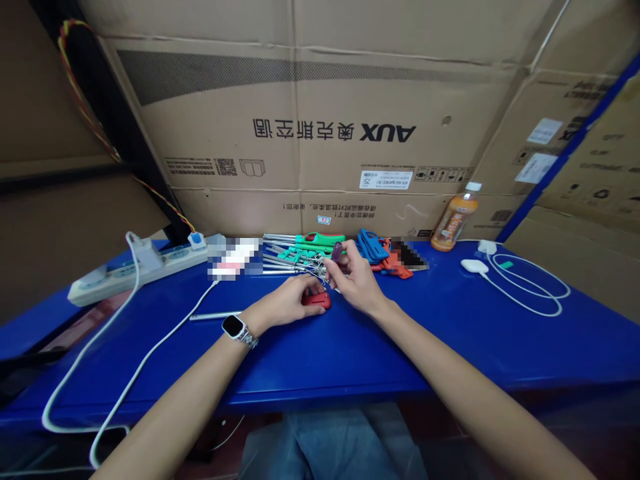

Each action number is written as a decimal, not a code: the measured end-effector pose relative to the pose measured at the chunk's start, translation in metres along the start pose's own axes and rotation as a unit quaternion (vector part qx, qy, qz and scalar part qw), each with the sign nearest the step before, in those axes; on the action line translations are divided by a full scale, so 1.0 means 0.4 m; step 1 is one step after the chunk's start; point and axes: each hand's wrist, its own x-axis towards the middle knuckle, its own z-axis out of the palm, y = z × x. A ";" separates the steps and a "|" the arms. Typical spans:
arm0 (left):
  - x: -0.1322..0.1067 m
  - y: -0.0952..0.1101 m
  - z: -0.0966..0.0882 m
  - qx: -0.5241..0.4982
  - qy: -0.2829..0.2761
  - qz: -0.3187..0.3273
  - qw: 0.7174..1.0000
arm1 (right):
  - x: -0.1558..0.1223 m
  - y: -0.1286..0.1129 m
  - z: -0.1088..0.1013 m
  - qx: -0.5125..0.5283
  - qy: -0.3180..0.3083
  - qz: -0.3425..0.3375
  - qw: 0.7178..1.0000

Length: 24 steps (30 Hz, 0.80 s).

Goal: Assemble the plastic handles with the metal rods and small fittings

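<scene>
My left hand (293, 297) is closed around a red plastic handle piece (319, 301) with a slot in it, held low over the blue table. In my right hand (357, 277) is a purple-handled screwdriver (337, 251), tilted, its lower end near the red piece; its tip is too small to make out. Just behind my hands lie several green-handled long lighters (320, 244) with metal tubes, and small metal parts mixed among them. Blue plastic handle pieces (371, 247) and orange-red ones (397, 263) are heaped behind my right hand. A loose metal tube (213, 316) rests left of my left wrist.
A large cardboard box (300, 87) walls off the table's back. On the left sits a white power strip (145, 270) with trailing white cables (155, 353). An orange drink bottle (454, 219) and a white charger with its cord (474, 267) are on the right.
</scene>
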 end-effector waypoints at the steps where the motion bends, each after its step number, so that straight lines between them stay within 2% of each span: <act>1: 0.000 0.001 0.000 0.000 -0.001 0.000 1.000 | 0.000 0.001 0.001 0.002 -0.001 0.000 1.000; 24: 0.000 -0.005 0.002 -0.007 -0.003 -0.003 1.000 | 0.008 -0.004 -0.006 -0.040 -0.046 0.020 0.998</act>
